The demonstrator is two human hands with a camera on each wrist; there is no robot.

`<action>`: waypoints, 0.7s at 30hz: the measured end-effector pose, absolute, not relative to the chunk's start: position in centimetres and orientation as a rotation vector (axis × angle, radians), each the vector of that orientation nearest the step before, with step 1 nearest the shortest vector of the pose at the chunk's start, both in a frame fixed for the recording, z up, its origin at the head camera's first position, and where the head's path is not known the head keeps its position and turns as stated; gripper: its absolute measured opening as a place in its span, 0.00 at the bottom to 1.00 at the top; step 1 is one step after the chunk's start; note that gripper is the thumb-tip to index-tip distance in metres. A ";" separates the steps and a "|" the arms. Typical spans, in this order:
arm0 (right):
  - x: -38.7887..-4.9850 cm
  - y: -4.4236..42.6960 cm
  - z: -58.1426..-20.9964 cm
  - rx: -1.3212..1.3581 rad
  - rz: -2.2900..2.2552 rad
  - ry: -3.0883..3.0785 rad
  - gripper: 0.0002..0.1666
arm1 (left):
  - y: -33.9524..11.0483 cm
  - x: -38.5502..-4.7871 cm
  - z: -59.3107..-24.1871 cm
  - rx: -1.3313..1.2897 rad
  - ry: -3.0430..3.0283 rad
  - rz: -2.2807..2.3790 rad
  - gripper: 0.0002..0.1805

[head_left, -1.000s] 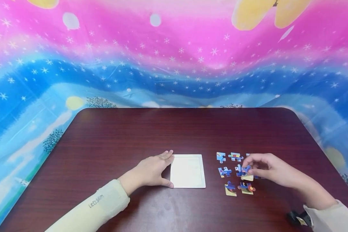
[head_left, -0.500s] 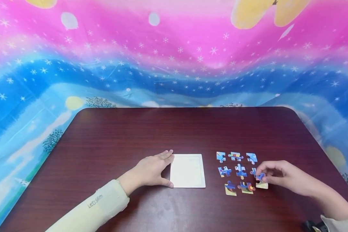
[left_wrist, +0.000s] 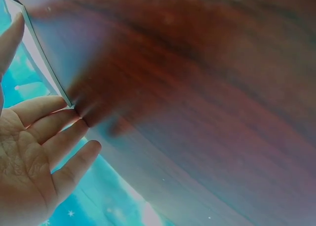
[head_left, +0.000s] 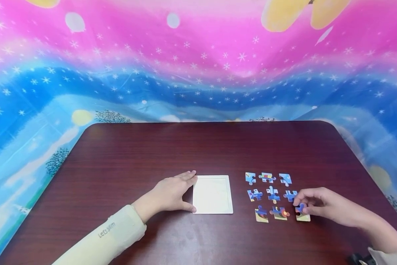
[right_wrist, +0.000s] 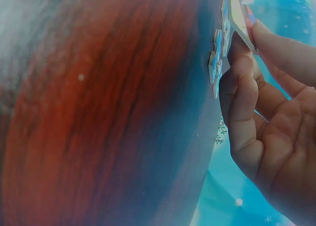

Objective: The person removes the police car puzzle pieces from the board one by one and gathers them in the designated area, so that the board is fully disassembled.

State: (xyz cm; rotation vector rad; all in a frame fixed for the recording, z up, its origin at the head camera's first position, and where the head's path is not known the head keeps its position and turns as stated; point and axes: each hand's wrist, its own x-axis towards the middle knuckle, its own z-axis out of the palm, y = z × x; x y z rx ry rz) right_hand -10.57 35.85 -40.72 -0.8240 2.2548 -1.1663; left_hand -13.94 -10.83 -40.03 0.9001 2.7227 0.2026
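My right hand (head_left: pixel 330 207) pinches a jigsaw piece (head_left: pixel 303 216) with a blue top and a yellow lower part. In the right wrist view this piece (right_wrist: pixel 239 19) is tilted against the tabletop, between thumb and fingers; whether its edge touches the table I cannot tell. Beside it lie several jigsaw pieces, apart from each other in loose rows, among them a sky-blue corner piece (head_left: pixel 285 179) and a blue piece (head_left: pixel 289 195) partly behind my fingertips. My left hand (head_left: pixel 170 193) touches the left edge of a white square puzzle tray (head_left: pixel 230 195), its fingers straight and thumb spread.
All of this is on a dark red-brown wooden table (head_left: pixel 172 147). Behind it hangs a pink and blue cloth (head_left: pixel 198 70) with snowflakes. A black object (head_left: pixel 360 258) shows by the right sleeve at the lower edge.
My right hand has moved right and nearer to me with the jigsaw piece, from over the middle pieces to the near right corner of the rows. The left hand stays at the tray.
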 end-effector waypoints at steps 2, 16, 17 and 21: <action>-10.6 35.8 -40.8 -0.822 -1.155 2.267 0.09 | -10.8 -13.9 -40.0 0.901 2.721 0.216 0.54; -11.0 36.1 -40.1 -0.833 -1.053 2.457 0.11 | -11.2 -13.9 -40.2 0.891 2.703 0.323 0.53; -11.0 36.1 -40.0 -0.817 -1.043 2.477 0.10 | -11.3 -13.9 -40.2 0.893 2.699 0.338 0.52; -11.3 36.1 -39.5 -0.760 -1.033 2.579 0.09 | -11.6 -14.2 -40.0 0.911 2.682 0.405 0.47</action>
